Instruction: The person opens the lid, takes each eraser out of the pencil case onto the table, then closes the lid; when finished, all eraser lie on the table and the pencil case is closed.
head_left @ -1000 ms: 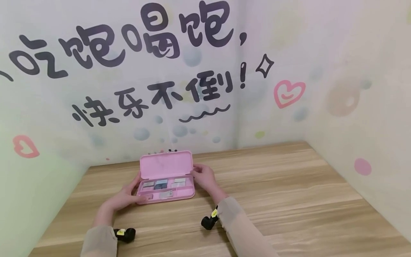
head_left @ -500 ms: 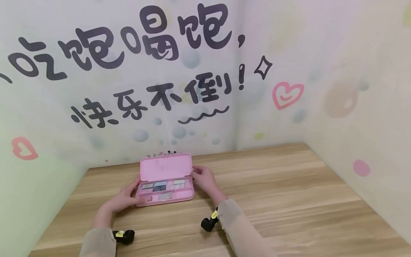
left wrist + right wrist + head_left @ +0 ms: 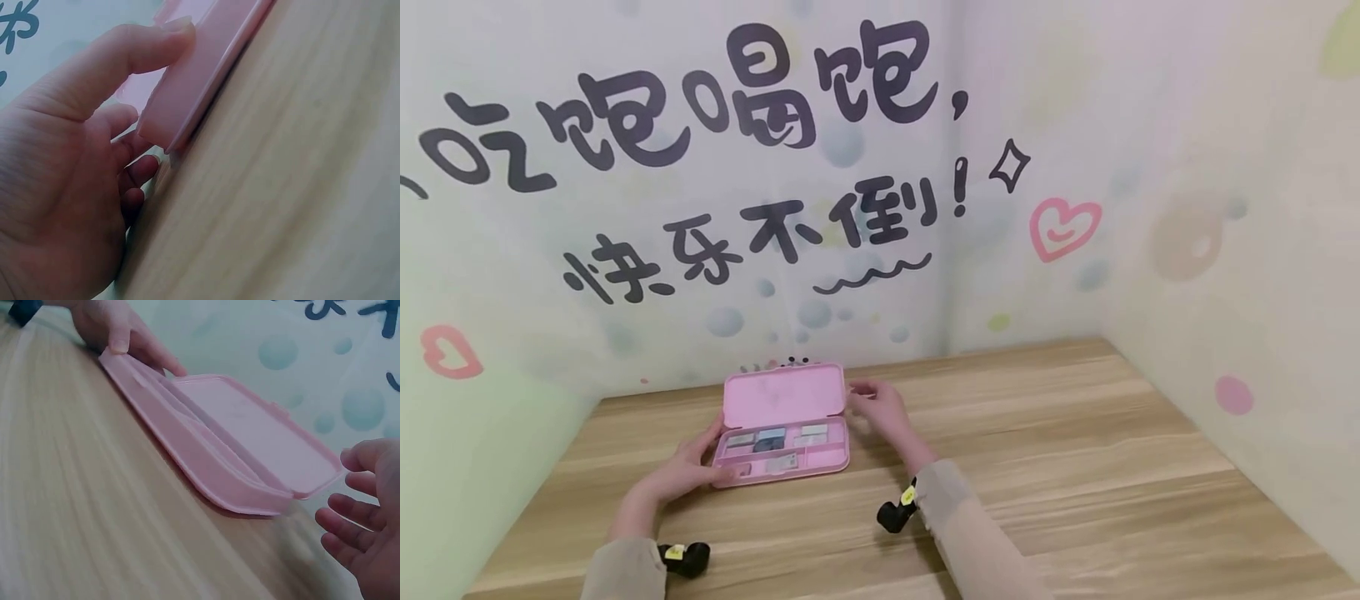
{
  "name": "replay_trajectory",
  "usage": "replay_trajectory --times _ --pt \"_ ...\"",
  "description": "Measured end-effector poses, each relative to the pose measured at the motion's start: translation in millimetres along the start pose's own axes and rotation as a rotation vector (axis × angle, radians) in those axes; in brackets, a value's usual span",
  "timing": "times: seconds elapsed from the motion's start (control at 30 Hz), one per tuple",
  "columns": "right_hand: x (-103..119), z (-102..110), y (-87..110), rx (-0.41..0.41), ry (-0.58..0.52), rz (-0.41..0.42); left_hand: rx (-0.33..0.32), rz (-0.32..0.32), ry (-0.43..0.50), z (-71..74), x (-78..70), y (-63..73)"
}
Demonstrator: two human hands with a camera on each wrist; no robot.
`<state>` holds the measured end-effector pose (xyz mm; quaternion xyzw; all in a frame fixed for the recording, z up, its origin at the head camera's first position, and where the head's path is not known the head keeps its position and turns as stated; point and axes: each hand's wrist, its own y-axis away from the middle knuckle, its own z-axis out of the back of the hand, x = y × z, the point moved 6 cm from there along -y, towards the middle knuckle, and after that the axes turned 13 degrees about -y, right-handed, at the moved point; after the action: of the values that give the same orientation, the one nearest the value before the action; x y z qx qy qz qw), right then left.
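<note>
A pink pencil case point(image 3: 784, 397) lies on the table with its lid raised and leaning back. Small flat blocks, one of them dark blue point(image 3: 769, 445), sit in its divided tray; what they are is too small to tell. My left hand point(image 3: 683, 475) holds the case at its left end. In the left wrist view, the thumb point(image 3: 165, 50) presses on the front corner while the other fingers are beside the end wall. At the lid's right edge is my right hand point(image 3: 883, 414), its fingers loosely bent. In the right wrist view, a fingertip point(image 3: 351, 457) is at the lid's corner; contact cannot be told.
The wood-grain table point(image 3: 1037, 458) stretches to the right and front of the case. Close behind the case rises a printed wall point(image 3: 850, 250) with black lettering. A black camera point(image 3: 688, 558) is worn on the left wrist, another black camera point(image 3: 893, 514) on the right.
My right hand has drawn slightly away from the case's right side. My left hand keeps its hold, and the lid stays raised. The head view has shifted slightly.
</note>
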<state>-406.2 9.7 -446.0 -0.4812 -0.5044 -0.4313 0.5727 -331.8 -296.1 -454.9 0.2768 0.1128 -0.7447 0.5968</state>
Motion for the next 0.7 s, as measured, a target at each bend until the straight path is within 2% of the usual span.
replay_trajectory --times 0.13,0.33,0.43,0.6,0.7 --pt "16.4 -4.5 -6.1 0.132 0.138 0.063 -0.009 -0.002 0.006 1.0 0.0 -1.4" --pt "38.2 -25.0 -11.9 0.461 0.407 0.157 -0.026 -0.007 0.0 2.7 0.6 -1.0" --pt "41.2 -31.9 -14.2 0.58 0.496 0.166 -0.027 -0.004 0.001 2.0 1.1 -0.4" --pt "40.4 -42.8 -17.2 0.715 0.65 0.211 -0.016 0.019 0.013 0.2 2.5 0.6" --pt "39.6 -49.8 -18.1 0.761 0.746 0.247 -0.016 0.025 0.018 1.2 2.9 1.5"
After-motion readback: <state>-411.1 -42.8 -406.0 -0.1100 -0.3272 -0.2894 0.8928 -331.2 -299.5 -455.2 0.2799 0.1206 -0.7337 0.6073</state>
